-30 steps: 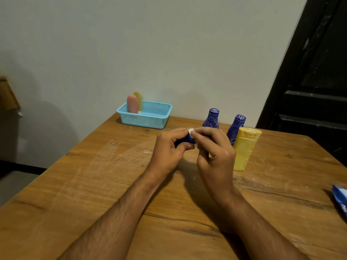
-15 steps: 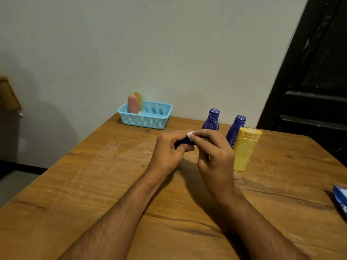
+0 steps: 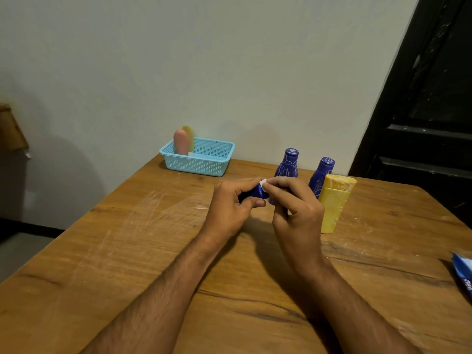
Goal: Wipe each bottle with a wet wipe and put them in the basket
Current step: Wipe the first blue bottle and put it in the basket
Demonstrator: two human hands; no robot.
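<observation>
My left hand [image 3: 229, 208] grips a small dark blue bottle [image 3: 256, 192] held sideways above the table's middle. My right hand [image 3: 293, 213] pinches a white wet wipe [image 3: 263, 186] against the bottle's end. Most of the bottle is hidden by my fingers. Behind my hands stand two blue bottles [image 3: 287, 166] [image 3: 321, 175] and a yellow bottle [image 3: 333, 203]. The light blue basket [image 3: 204, 166] sits at the table's far edge by the wall, holding a pink bottle [image 3: 180, 143] and a pale yellow one [image 3: 189, 136].
The wooden table [image 3: 127, 251] has scuffed marks left of my hands. A blue wipe packet [image 3: 463, 274] lies at the right edge of the view. A dark door [image 3: 434, 98] stands behind the table on the right.
My hands stayed in place. The right fingers with the wipe shifted slightly along the bottle's end, and my left fingers turned the bottle a little.
</observation>
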